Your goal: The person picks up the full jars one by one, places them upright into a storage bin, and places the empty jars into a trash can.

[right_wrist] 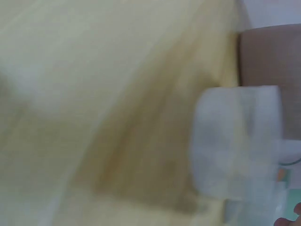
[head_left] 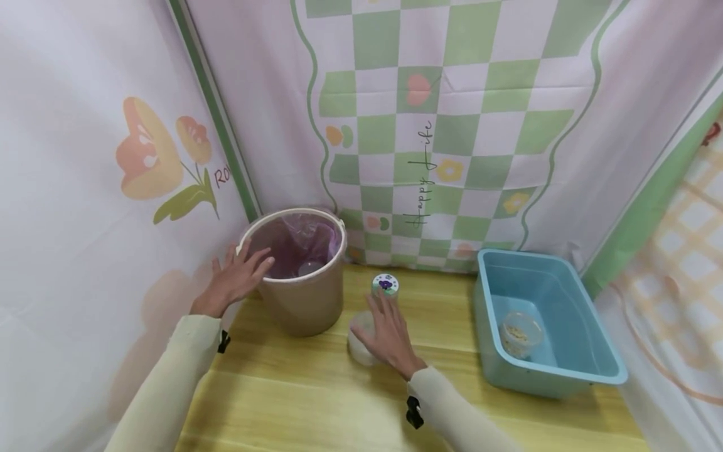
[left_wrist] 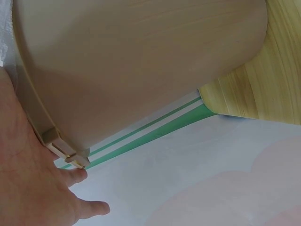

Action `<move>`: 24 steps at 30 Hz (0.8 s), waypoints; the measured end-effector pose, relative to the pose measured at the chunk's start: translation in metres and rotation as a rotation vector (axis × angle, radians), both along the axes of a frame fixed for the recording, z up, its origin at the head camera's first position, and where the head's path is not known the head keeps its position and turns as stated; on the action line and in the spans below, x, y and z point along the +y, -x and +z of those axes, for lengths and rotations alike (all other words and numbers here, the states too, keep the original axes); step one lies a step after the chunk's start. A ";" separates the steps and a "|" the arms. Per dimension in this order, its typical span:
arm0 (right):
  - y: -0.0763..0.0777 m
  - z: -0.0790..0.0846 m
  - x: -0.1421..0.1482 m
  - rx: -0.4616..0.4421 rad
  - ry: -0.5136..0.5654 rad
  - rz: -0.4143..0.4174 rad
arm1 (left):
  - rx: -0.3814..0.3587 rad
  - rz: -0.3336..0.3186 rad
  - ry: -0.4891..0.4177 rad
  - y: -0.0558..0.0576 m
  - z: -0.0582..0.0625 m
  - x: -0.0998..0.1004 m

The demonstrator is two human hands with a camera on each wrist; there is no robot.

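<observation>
Left hand [head_left: 237,279], fingers spread, grasping nothing, lies at rim of beige bin [head_left: 305,304]; from where I stand, cannot tell how firmly it touches. Right hand [head_left: 391,333], also unclenched, spreads over translucent round container [head_left: 359,351] on wooden table [head_left: 316,389], fingertips near floral-topped jar [head_left: 385,282]. Far right, blue tub [head_left: 525,380] holds clear cup [head_left: 534,337]. Step looks like handling container; lift would call for curling fingers round its sides.
</observation>
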State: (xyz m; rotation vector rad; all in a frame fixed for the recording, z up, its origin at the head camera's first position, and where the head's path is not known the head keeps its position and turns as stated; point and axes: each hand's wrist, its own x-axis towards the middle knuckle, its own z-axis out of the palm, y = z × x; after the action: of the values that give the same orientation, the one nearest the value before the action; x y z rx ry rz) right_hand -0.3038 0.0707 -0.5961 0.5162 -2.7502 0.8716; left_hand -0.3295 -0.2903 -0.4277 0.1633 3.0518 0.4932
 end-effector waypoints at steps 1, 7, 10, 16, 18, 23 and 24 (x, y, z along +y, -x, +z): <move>0.000 -0.006 0.001 0.014 0.005 0.002 | 0.003 0.001 0.001 0.000 -0.001 0.000; -0.003 -0.031 0.006 0.064 -0.001 -0.003 | 0.007 0.002 0.004 0.002 -0.003 -0.001; -0.006 -0.040 0.007 0.029 -0.011 -0.011 | 0.002 0.003 0.005 0.001 -0.003 0.000; -0.009 -0.048 0.008 -0.006 -0.007 -0.005 | -0.006 0.008 -0.004 0.002 -0.004 0.001; -0.009 -0.051 0.008 -0.005 -0.005 -0.004 | -0.004 0.008 -0.003 0.002 -0.004 0.001; -0.010 -0.053 0.007 -0.038 0.013 0.003 | -0.002 0.008 -0.007 0.002 -0.005 0.000; -0.010 -0.052 0.007 -0.053 0.020 0.006 | -0.001 0.009 -0.008 0.002 -0.005 0.000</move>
State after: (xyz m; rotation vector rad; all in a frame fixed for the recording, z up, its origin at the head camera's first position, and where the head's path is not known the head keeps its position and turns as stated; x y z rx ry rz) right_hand -0.2935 0.0778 -0.6485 0.5048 -2.7862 0.9261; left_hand -0.3317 -0.2902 -0.4324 0.1495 3.0512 0.5059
